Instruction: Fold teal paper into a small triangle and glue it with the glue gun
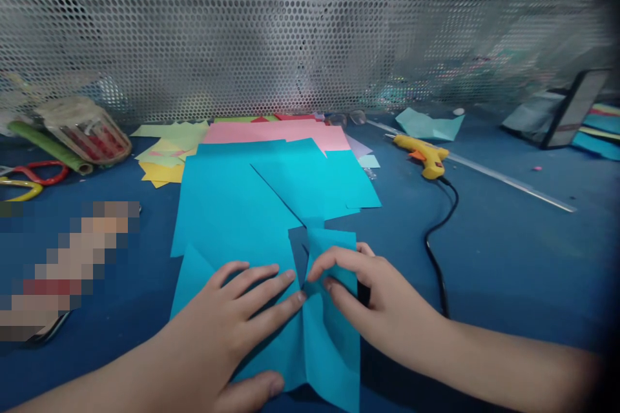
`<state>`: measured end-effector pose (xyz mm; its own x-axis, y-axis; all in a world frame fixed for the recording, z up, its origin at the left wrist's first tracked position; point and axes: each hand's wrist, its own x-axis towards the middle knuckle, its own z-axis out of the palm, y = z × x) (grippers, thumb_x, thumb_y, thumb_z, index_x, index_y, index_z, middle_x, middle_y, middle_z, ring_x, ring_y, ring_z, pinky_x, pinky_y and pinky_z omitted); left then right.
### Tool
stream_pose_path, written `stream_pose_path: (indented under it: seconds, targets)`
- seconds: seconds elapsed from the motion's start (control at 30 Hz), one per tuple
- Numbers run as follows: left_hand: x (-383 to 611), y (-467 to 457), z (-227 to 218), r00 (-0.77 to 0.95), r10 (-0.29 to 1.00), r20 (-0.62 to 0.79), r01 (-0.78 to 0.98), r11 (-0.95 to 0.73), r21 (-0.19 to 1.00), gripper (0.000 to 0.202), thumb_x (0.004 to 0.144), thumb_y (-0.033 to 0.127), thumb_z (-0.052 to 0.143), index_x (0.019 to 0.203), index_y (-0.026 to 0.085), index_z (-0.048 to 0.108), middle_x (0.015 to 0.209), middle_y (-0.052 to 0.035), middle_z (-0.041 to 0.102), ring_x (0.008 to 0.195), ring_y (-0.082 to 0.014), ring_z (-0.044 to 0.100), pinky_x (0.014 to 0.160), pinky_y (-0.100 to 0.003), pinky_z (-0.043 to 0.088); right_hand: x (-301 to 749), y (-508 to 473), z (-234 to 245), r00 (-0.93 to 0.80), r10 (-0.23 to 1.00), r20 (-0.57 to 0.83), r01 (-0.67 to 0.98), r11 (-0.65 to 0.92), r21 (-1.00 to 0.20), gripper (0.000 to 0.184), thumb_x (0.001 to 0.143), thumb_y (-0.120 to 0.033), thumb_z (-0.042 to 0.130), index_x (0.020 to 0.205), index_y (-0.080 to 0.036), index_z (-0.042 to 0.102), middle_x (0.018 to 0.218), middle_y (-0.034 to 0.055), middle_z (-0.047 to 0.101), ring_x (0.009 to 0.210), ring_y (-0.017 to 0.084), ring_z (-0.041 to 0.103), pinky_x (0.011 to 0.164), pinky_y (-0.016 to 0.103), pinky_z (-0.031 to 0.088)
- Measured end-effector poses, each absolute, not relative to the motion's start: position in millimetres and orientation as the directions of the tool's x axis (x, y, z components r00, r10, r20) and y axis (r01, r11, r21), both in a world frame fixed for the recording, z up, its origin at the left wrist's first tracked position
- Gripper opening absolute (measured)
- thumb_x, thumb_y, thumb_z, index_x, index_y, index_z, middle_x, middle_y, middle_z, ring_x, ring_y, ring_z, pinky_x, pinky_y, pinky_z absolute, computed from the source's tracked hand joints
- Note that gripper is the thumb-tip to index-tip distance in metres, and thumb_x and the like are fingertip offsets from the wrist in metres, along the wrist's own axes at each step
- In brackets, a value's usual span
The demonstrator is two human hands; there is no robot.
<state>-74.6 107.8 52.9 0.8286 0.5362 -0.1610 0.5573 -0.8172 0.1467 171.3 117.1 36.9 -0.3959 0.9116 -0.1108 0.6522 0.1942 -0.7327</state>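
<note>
A turquoise paper sheet, partly folded, lies on the blue table in front of me. My left hand rests flat on its left part, fingers stretched out and thumb at the near edge. My right hand pinches a folded flap of the same sheet between fingertips and thumb, near the middle crease. More turquoise sheets lie just beyond, overlapping one another.
Pink paper and yellow-green sheets lie behind. A yellow glue gun with a black cord and a long ruler sit right. Scissors and a clear container sit left. A perforated metal screen backs the table.
</note>
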Motion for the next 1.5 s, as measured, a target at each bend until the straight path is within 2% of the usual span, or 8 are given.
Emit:
stream_pose_path:
  seconds: [0.13, 0.2, 0.37, 0.53, 0.83, 1.07, 1.27, 1.5]
  targets:
    - [-73.4, 106.2, 51.1, 0.825, 0.548, -0.139, 0.564, -0.814, 0.136, 0.066, 0.099, 0.055, 0.042, 0.155, 0.034, 0.014, 0.158, 0.0019, 0.027, 0.138, -0.0323, 0.042, 0.105, -0.055, 0.042, 171.9, 116.5, 37.9, -0.384, 0.919, -0.086, 0.659, 0.208, -0.723, 0.025, 0.089, -0.026, 0.040, 0.096, -0.027, 0.065, 0.065, -0.0011, 0.058, 0.066, 0.019, 0.056, 0.077, 0.044, 0.046]
    - [-73.1, 103.4, 46.6, 0.826, 0.554, -0.103, 0.564, -0.814, 0.138, 0.067, 0.098, 0.054, 0.044, 0.155, 0.034, 0.016, 0.157, 0.0010, 0.031, 0.137, -0.0316, 0.044, 0.108, -0.054, 0.040, 173.3, 114.8, 39.7, -0.396, 0.916, -0.073, 0.665, 0.231, -0.711, 0.026, 0.091, -0.029, 0.042, 0.102, -0.027, 0.066, 0.067, 0.0006, 0.063, 0.071, 0.021, 0.057, 0.078, 0.044, 0.047]
    - [-72.3, 97.0, 37.7, 0.796, 0.605, 0.017, 0.601, -0.793, 0.102, 0.066, 0.094, 0.048, 0.055, 0.153, 0.034, 0.027, 0.155, 0.0005, 0.037, 0.135, -0.0307, 0.046, 0.114, -0.058, 0.029, 175.3, 109.7, 46.8, -0.453, 0.889, -0.067, 0.670, 0.290, -0.683, 0.031, 0.091, -0.024, 0.049, 0.115, -0.029, 0.067, 0.100, 0.0046, 0.073, 0.091, 0.025, 0.059, 0.084, 0.044, 0.047]
    - [-72.1, 98.9, 42.1, 0.845, 0.534, 0.008, 0.532, -0.843, 0.085, 0.064, 0.095, 0.046, 0.056, 0.152, 0.033, 0.029, 0.154, -0.0012, 0.040, 0.133, -0.0305, 0.048, 0.110, -0.054, 0.036, 174.3, 110.6, 48.4, -0.496, 0.863, -0.092, 0.680, 0.321, -0.659, 0.039, 0.090, -0.015, 0.046, 0.122, -0.029, 0.065, 0.068, -0.0010, 0.067, 0.063, 0.018, 0.058, 0.096, 0.051, 0.042]
    - [-70.5, 92.7, 37.1, 0.808, 0.589, 0.029, 0.586, -0.808, 0.060, 0.066, 0.095, 0.046, 0.056, 0.153, 0.035, 0.026, 0.156, 0.0008, 0.037, 0.136, -0.0327, 0.044, 0.111, -0.059, 0.033, 175.6, 110.2, 45.9, -0.496, 0.860, -0.124, 0.683, 0.298, -0.667, 0.039, 0.091, -0.017, 0.044, 0.124, -0.026, 0.063, 0.051, -0.0061, 0.052, 0.056, 0.016, 0.056, 0.103, 0.054, 0.037]
    - [-69.8, 92.5, 39.8, 0.805, 0.593, 0.030, 0.593, -0.805, 0.002, 0.063, 0.098, 0.051, 0.049, 0.153, 0.035, 0.025, 0.158, 0.0030, 0.031, 0.137, -0.0300, 0.042, 0.114, -0.055, 0.028, 172.8, 107.8, 47.9, -0.495, 0.866, -0.072, 0.663, 0.323, -0.676, 0.037, 0.087, -0.013, 0.045, 0.113, -0.027, 0.068, 0.082, 0.0020, 0.073, 0.080, 0.021, 0.065, 0.103, 0.055, 0.038]
    - [-71.4, 97.8, 42.6, 0.837, 0.547, 0.004, 0.546, -0.836, 0.062, 0.068, 0.098, 0.051, 0.048, 0.155, 0.023, 0.023, 0.154, -0.0010, 0.039, 0.135, -0.0282, 0.046, 0.112, -0.047, 0.034, 173.6, 108.1, 46.5, -0.503, 0.860, -0.084, 0.653, 0.315, -0.688, 0.039, 0.088, -0.014, 0.043, 0.116, -0.028, 0.066, 0.094, 0.0016, 0.075, 0.077, 0.020, 0.066, 0.103, 0.054, 0.038]
    - [-70.3, 91.6, 35.0, 0.793, 0.608, 0.044, 0.604, -0.794, 0.072, 0.065, 0.097, 0.053, 0.047, 0.154, 0.028, 0.026, 0.154, -0.0009, 0.041, 0.136, -0.0298, 0.044, 0.114, -0.054, 0.030, 174.0, 109.1, 46.2, -0.513, 0.853, -0.095, 0.660, 0.321, -0.679, 0.040, 0.090, -0.015, 0.041, 0.120, -0.026, 0.065, 0.071, -0.0018, 0.070, 0.058, 0.017, 0.059, 0.106, 0.056, 0.034]
